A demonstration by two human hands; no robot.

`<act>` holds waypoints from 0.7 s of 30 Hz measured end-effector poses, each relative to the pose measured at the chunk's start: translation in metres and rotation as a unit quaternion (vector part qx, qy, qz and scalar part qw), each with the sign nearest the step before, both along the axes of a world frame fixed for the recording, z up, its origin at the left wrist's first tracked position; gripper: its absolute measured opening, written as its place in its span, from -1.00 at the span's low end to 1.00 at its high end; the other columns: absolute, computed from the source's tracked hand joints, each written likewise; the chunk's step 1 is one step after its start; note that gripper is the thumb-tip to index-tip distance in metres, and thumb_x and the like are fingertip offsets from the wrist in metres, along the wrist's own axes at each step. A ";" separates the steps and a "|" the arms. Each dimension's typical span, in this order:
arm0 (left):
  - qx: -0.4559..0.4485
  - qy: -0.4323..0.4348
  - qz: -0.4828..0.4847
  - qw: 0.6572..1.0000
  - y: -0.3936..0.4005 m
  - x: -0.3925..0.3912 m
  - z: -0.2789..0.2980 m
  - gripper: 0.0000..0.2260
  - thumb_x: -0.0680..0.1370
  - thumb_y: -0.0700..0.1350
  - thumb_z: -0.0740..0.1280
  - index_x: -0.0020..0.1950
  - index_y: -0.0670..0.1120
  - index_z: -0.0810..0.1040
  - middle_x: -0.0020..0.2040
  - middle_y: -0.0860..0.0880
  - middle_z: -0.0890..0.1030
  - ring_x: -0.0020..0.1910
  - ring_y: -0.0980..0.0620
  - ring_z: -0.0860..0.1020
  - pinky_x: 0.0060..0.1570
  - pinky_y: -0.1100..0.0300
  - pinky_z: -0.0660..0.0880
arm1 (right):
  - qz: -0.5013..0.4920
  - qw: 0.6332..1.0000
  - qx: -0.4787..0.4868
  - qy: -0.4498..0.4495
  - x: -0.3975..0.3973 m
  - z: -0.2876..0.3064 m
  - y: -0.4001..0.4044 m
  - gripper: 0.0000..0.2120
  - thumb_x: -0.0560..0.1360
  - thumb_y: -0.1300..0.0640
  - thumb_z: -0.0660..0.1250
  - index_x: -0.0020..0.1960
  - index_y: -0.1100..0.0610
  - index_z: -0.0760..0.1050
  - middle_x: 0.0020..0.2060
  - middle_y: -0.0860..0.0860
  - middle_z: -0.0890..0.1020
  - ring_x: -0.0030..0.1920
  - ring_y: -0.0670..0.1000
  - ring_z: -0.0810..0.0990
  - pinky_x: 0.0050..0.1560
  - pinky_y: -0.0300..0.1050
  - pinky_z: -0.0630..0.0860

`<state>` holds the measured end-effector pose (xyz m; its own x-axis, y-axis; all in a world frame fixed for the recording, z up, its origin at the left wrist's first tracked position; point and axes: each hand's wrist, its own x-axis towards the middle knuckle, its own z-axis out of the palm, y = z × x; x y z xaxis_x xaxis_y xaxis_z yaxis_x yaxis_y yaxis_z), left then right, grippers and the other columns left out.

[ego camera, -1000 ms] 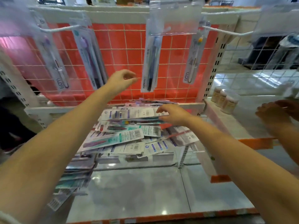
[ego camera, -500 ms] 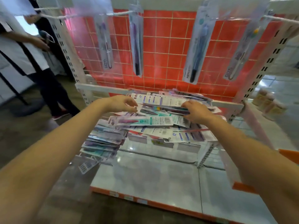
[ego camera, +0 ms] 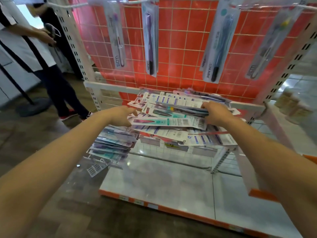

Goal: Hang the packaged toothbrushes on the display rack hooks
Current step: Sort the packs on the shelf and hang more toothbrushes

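Right hand [ego camera: 216, 112] grip: fingers curled over the top packs of the toothbrush pile [ego camera: 173, 117], pinching a dark-brushed one; left hand [ego camera: 122, 115] grip loosely spread, fingertips touching the teal pack [ego camera: 169, 121], where a second ago it hung raised and holding nothing; so selection has begun (no pack lifted yet). Pile lies on the wire shelf [ego camera: 247, 105]; four packs hang above on hooks [ego camera: 307, 6], against the red grid [ego camera: 185, 48].

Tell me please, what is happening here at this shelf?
A person is stocking toothbrushes. Both hands are in the pile of packaged toothbrushes on the shelf: the right hand grips a dark-handled pack, the left hand touches the pile's edge. Four packs already hang from hooks above, before the red grid panel.
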<state>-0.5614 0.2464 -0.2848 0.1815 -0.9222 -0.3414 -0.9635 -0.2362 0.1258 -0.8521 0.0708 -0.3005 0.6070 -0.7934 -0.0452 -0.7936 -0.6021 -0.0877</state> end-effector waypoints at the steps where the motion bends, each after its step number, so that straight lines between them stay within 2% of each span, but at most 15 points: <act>1: 0.001 0.001 -0.011 1.000 0.000 0.001 0.003 -0.57 0.53 -0.09 0.35 0.38 0.03 0.36 0.39 -0.03 0.41 0.18 0.00 0.43 0.24 0.07 0.36 | 0.003 1.000 0.003 -0.004 -0.002 0.001 0.000 -0.74 0.41 0.29 0.32 0.08 0.11 0.45 0.04 0.10 0.56 0.02 0.13 0.51 0.00 0.03 0.50; 4: -0.004 0.018 -0.021 1.000 0.002 0.001 0.013 -0.70 0.58 -0.05 0.26 0.32 0.03 0.45 0.27 0.03 0.50 0.10 0.07 0.45 0.21 0.12 0.38 | 0.009 1.000 0.019 -0.022 -0.006 0.005 0.000 -0.83 0.46 0.28 0.31 0.02 0.11 0.45 0.02 0.12 0.57 0.00 0.15 0.51 -0.06 -0.01 0.46; 7: -0.050 0.036 -0.007 0.998 -0.001 0.000 0.020 -0.82 0.59 -0.07 0.24 0.18 0.01 0.51 0.11 0.01 0.56 0.01 0.06 0.50 0.07 0.17 0.41 | 0.012 0.998 0.041 -0.037 -0.010 0.008 0.001 -0.92 0.53 0.22 0.28 -0.06 0.07 0.40 0.02 0.11 0.59 -0.07 0.11 0.48 -0.08 -0.03 0.43; 10: -0.085 0.066 0.017 0.994 -0.006 0.002 0.026 -0.92 0.58 -0.11 0.28 0.00 0.06 0.53 0.03 0.03 0.58 -0.05 0.07 0.52 0.00 0.17 0.43 | 0.006 0.994 0.072 -0.079 -0.012 0.014 0.003 -0.93 0.54 0.19 0.29 0.00 0.09 0.42 0.00 0.05 0.55 -0.06 0.08 0.45 -0.09 -0.10 0.34; 13: -0.121 0.185 0.073 0.973 -0.008 0.006 0.033 -0.92 0.57 -0.11 0.30 -0.04 0.00 0.59 -0.03 -0.01 0.62 -0.03 -0.01 0.57 0.09 0.02 0.52 | -0.002 0.986 0.085 -0.141 -0.012 0.025 0.010 -0.96 0.55 0.20 0.27 -0.01 0.15 0.43 -0.09 0.07 0.51 -0.09 0.07 0.44 -0.17 -0.13 0.30; 15: -0.147 0.298 0.111 0.936 -0.008 0.004 0.038 -0.90 0.58 -0.13 0.28 -0.02 -0.06 0.60 -0.07 -0.04 0.63 -0.10 0.00 0.58 0.01 0.07 0.55 | -0.018 0.978 0.106 -0.181 -0.011 0.027 0.014 -0.94 0.54 0.19 0.30 -0.06 0.14 0.41 -0.19 0.01 0.48 -0.16 0.04 0.43 -0.27 -0.12 0.28; 17: -0.175 0.443 0.157 0.865 -0.007 -0.002 0.044 -0.88 0.60 -0.16 0.24 -0.04 -0.10 0.57 -0.15 -0.05 0.64 -0.24 0.08 0.61 -0.19 0.20 0.59 | -0.035 0.957 0.154 -0.245 -0.010 0.028 0.017 -0.91 0.51 0.17 0.35 -0.09 0.10 0.43 -0.24 -0.04 0.46 -0.22 0.01 0.43 -0.29 -0.14 0.31; 19: -0.194 0.549 0.200 0.788 -0.008 -0.007 0.047 -0.87 0.61 -0.18 0.21 -0.05 -0.12 0.55 -0.23 -0.05 0.67 -0.30 0.09 0.65 -0.30 0.22 0.61 | -0.049 0.921 0.214 -0.321 -0.007 0.026 0.021 -0.85 0.50 0.20 0.37 0.04 0.13 0.46 -0.20 -0.03 0.50 -0.19 0.01 0.48 -0.24 -0.15 0.39; 21: -0.194 0.602 0.219 0.743 -0.008 -0.009 0.048 -0.88 0.60 -0.15 0.22 -0.04 -0.12 0.54 -0.25 -0.06 0.69 -0.27 0.05 0.67 -0.30 0.16 0.63 | -0.060 0.890 0.258 -0.370 -0.003 0.026 0.027 -0.76 0.51 0.23 0.35 0.16 0.18 0.44 -0.18 -0.02 0.51 -0.21 -0.02 0.50 -0.27 -0.20 0.41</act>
<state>-0.5705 0.2387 -0.2364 0.2714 -0.9362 -0.2235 0.0602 -0.2152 0.9747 -0.8549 0.0982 -0.2743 0.5347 -0.8438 -0.0462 -0.4595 -0.2445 -0.8539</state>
